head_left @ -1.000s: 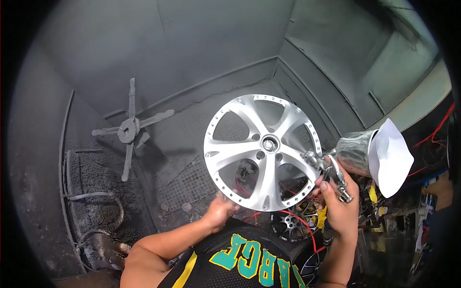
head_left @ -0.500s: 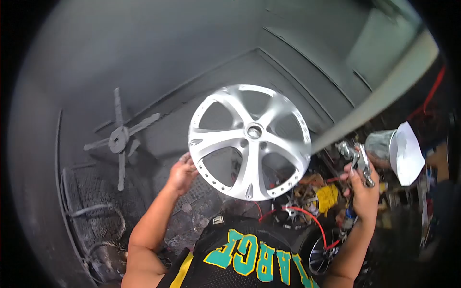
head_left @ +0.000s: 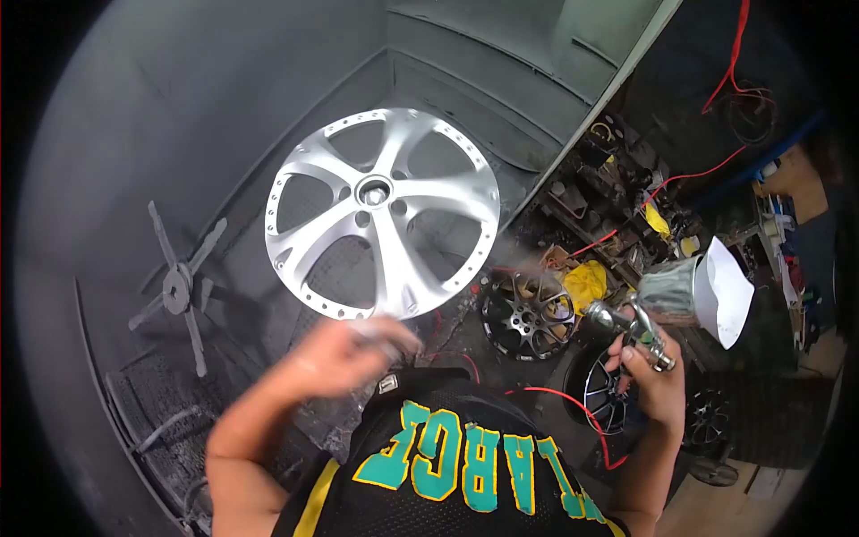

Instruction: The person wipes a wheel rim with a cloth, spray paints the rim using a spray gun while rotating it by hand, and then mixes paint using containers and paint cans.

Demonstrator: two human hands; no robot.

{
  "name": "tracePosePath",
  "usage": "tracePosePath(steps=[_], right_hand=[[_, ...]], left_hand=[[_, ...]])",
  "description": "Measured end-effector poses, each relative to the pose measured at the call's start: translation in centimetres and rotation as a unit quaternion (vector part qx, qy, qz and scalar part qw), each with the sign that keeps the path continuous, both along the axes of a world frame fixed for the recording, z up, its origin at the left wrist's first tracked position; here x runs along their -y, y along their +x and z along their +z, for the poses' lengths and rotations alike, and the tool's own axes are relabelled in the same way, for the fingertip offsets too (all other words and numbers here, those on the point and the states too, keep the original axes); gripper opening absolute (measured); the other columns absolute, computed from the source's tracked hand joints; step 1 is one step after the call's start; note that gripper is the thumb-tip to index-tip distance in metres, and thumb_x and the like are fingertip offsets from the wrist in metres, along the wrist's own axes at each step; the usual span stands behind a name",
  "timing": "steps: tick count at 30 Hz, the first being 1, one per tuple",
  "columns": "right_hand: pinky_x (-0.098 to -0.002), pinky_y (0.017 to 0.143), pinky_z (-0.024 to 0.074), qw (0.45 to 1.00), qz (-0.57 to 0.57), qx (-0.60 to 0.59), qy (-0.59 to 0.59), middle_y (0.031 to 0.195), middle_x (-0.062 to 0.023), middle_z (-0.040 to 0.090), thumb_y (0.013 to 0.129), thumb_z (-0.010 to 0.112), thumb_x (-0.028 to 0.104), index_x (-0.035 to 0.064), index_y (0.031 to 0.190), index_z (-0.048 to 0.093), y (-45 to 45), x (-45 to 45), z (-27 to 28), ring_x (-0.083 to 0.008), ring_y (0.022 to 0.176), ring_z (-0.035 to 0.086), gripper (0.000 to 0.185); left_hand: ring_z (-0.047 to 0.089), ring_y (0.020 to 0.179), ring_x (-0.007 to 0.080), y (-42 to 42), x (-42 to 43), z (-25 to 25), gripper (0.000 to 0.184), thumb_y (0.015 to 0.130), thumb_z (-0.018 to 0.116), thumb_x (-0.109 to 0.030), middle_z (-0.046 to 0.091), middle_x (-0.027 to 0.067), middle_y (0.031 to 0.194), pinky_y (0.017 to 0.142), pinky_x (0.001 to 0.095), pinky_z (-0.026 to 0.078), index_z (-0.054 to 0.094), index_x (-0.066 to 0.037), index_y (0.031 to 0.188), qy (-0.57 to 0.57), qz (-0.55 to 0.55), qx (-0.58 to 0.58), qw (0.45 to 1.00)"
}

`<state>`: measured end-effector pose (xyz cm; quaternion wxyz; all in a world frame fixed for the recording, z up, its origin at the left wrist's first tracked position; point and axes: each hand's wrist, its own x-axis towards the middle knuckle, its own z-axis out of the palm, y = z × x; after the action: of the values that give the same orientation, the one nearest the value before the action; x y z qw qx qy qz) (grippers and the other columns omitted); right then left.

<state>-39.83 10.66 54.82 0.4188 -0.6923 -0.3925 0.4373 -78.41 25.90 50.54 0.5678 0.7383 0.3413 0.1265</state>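
Observation:
A silver five-spoke wheel rim (head_left: pixel 391 251) stands in front of me, with its outer face turned toward me. My left hand (head_left: pixel 335 360) is at its lower edge, smeared by motion; I cannot tell whether the fingers touch the rim. My right hand (head_left: pixel 658 380) is wrapped round a metal spray gun (head_left: pixel 640 333), held out to the right and apart from the rim. The gun carries a paint-smeared cup (head_left: pixel 669 288) with a white paper sheet (head_left: pixel 723 294) on its end. What supports the rim from behind is hidden.
Grey booth walls (head_left: pixel 224 98) enclose the left and back. A coated, armed stand (head_left: pixel 178 288) is at left. Dark wheels (head_left: pixel 523 324) lie on the floor at right, near a yellow bag-like thing (head_left: pixel 586 285), a red hose (head_left: pixel 559 394) and cluttered shelves (head_left: pixel 582 192).
The view has swung right, so the rim appears farther left and up. The rim has turned somewhat. My left hand has shifted from its left side to its lower edge.

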Motion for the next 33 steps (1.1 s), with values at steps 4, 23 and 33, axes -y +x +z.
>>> tracePosePath(steps=[4,23,33], right_hand=[[-0.0262,0.062,0.0582,0.994,0.006,-0.109,0.009,0.111,-0.0167,0.068,0.089,0.071,0.015,-0.0081,0.146,0.04,-0.2,2.1,-0.8,-0.0258,0.103,0.07,0.069],[-0.0286,0.066,0.0591,0.987,0.024,-0.156,0.011,0.12,-0.0162,0.067,0.094,0.062,0.005,-0.002,0.148,0.04,1.8,4.0,-7.3,-0.0245,0.11,0.068,0.059],[-0.0292,0.067,0.0604,0.984,-0.005,-0.176,0.038,0.12,-0.0179,0.067,0.095,0.064,0.008,-0.0028,0.149,0.039,0.8,4.4,-7.9,-0.0261,0.11,0.068,0.06]], left_hand=[[0.067,0.091,0.0215,-6.9,-3.7,13.1,0.024,0.084,0.062,-0.015,0.07,0.0086,0.097,0.082,0.0339,0.052,0.071,-0.004,0.103,0.622,0.196,0.059,0.756],[0.065,0.099,0.0236,0.2,2.3,22.8,0.031,0.088,0.061,-0.021,0.068,0.011,0.106,0.087,0.0358,0.051,0.066,-0.002,0.111,0.732,-0.149,0.013,0.665],[0.065,0.103,0.0246,0.0,2.1,23.7,0.035,0.089,0.061,-0.024,0.067,0.0122,0.11,0.09,0.0368,0.051,0.064,-0.001,0.115,0.719,-0.163,0.014,0.676]])
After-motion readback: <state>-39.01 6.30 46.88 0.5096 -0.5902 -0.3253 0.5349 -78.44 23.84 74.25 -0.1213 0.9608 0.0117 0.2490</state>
